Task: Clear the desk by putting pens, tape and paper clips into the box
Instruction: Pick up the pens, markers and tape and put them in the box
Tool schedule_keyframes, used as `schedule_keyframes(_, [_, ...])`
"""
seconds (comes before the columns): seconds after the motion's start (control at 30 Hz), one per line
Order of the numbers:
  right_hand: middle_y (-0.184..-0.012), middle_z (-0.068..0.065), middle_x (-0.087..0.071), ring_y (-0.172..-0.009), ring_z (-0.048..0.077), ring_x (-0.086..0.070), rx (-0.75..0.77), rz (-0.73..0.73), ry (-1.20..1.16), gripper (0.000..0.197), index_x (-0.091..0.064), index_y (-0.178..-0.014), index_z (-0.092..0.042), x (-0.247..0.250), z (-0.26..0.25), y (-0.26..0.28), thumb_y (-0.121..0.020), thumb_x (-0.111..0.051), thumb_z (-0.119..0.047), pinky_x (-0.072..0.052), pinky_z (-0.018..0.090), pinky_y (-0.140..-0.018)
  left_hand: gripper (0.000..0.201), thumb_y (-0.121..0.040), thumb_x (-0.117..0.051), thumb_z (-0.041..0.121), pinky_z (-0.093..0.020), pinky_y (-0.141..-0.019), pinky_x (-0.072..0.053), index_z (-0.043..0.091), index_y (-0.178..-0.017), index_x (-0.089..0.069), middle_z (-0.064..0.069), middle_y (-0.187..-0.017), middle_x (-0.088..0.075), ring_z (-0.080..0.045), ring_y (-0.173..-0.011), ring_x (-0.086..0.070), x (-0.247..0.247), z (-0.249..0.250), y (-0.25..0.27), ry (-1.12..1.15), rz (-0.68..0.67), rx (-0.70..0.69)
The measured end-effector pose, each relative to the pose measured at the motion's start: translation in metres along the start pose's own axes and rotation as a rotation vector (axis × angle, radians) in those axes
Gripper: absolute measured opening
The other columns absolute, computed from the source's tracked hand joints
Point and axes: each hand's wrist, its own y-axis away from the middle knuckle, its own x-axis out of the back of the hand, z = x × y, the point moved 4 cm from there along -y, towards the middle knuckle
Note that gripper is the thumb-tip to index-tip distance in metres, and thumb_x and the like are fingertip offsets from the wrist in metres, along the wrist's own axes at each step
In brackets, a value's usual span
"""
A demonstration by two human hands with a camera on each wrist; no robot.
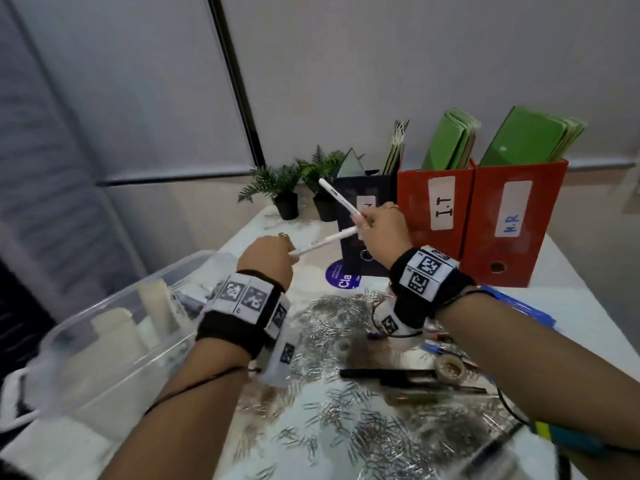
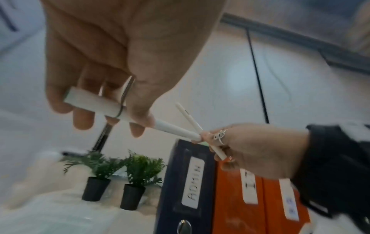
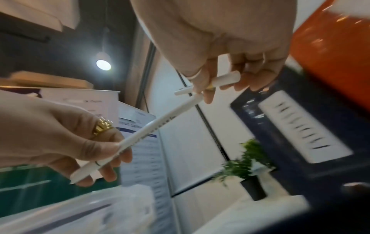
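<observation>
Head view: both hands are raised above the surface (image 1: 571,327) at the centre of the frame. The left hand (image 1: 265,259) has its fingers (image 2: 83,120) curled round one white pen (image 1: 323,243), which slants up to the right. The right hand (image 1: 384,226) pinches a second white pen (image 1: 337,196) between thumb and fingers (image 3: 243,82); that pen points to the upper left. The two pens meet at the right hand's fingertips, forming a V.

The clear plastic box (image 1: 104,327) sits at the lower left of the frame, open, with pale items inside. A wide scatter of silver paper clips (image 1: 377,441) covers the surface at lower centre. At right of them lie a roll of tape (image 1: 450,367) and dark pens (image 1: 388,374), just beside each other.

Behind the hands stand a dark file box (image 2: 190,190) labelled ADMIN, two red file boxes (image 1: 478,220) with green folders, and two small potted plants (image 1: 287,188).
</observation>
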Motion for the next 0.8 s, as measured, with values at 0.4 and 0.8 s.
schedule_keyframes(0.4, [-0.087,0.008,-0.071,-0.081,0.019,-0.064,0.052,-0.197,-0.214,0.019,-0.073,-0.085,-0.01,-0.107,-0.144,0.065,-0.074,-0.077,-0.025,-0.04,0.019,-0.067,0.028,-0.09,-0.051,0.011,-0.036,-0.092,-0.045,0.005,-0.117,-0.058,-0.018,-0.12,-0.061,-0.034,-0.115,-0.055,0.025,-0.128,0.066,0.21,0.173,0.532])
schedule_keyframes(0.8, [-0.141,0.009,-0.046,-0.13,0.029,-0.034,0.293,-0.312,0.029,0.039,-0.048,-0.134,-0.013,-0.108,-0.138,0.076,-0.096,-0.042,-0.021,-0.028,0.037,-0.109,0.058,-0.087,-0.041,-0.001,-0.045,-0.108,-0.028,0.018,-0.141,-0.037,-0.01,-0.148,-0.031,-0.035,-0.133,-0.028,0.003,-0.117,0.06,0.257,0.278,0.392])
